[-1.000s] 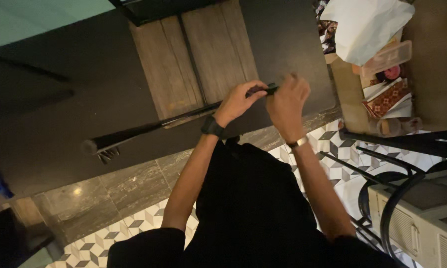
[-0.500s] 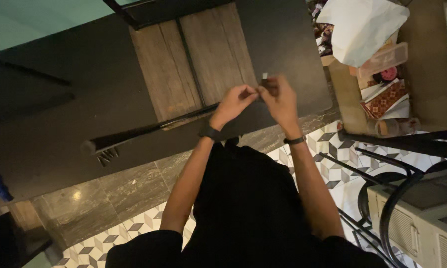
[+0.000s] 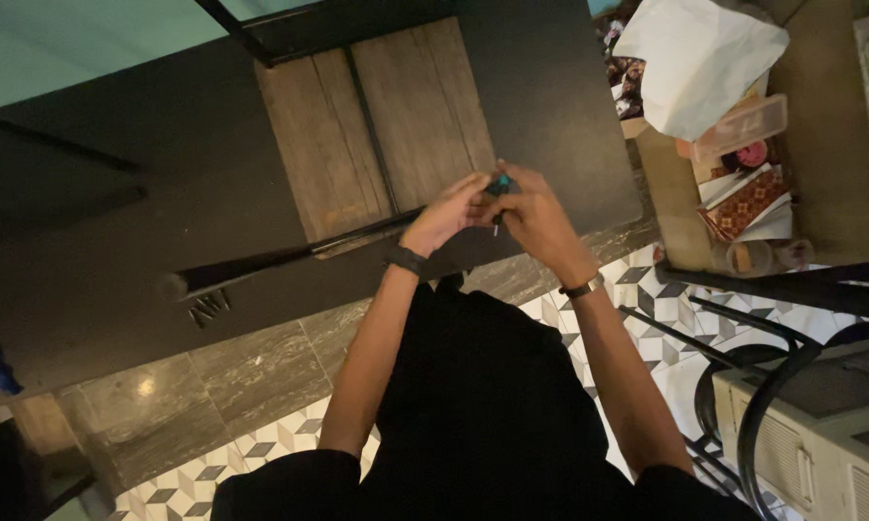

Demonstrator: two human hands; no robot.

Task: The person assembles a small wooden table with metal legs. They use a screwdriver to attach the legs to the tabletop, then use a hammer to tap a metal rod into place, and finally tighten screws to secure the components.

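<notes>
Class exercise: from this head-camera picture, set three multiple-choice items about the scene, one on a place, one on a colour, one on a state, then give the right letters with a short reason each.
1. Where is the white paper bag?
A. upper right, on the cluttered surface
B. on the patterned floor
C. in the left hand

2. What colour is the small object pinched between the hands?
A. red
B. teal
C. yellow

3. How do the left hand and right hand stand?
A. wide apart
B. flat on the wooden panel
C. together, fingertips meeting on the small object

Answers: 1 A, it lies above the boxes at the right. 2 B, a blue-green spot shows at the fingertips. 3 C, both hands close on it above the wooden panel.
</notes>
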